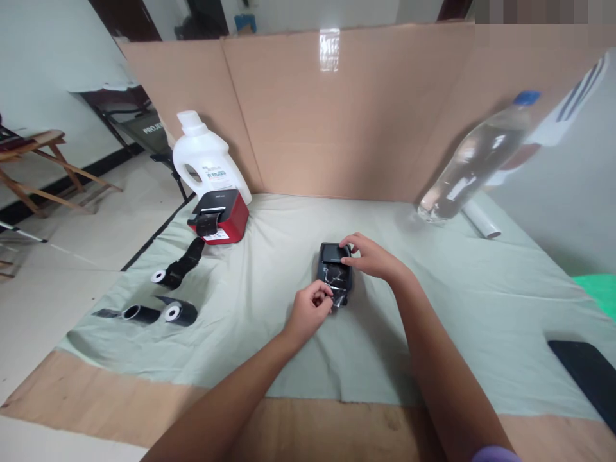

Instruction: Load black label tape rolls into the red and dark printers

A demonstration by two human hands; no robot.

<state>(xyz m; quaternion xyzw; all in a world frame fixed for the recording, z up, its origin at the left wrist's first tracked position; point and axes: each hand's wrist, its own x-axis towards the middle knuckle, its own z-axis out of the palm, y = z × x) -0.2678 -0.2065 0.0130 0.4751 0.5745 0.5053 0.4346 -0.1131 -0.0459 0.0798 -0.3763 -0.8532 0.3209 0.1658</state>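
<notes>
A small black portable printer [335,253] lies on the cloth in front of me, its lid end pointing away. Glossy, creased black film [337,274] covers its nearer half. My left hand [310,304] is at the printer's lower left corner, fingers curled and pinched at the edge of the film; the fingertips are partly hidden. From the right, my right hand [369,256] grips the upper part of the printer, its thumb and forefinger on the lid's right edge.
To the left stand a red and black printer [235,218] with black film coming out, a white jug [206,154], and several black rolls [181,313]. A clear bottle [476,167] leans at right, near a white tube [481,221]. A dark phone-like slab [584,372] lies right. Cardboard [346,128] stands behind.
</notes>
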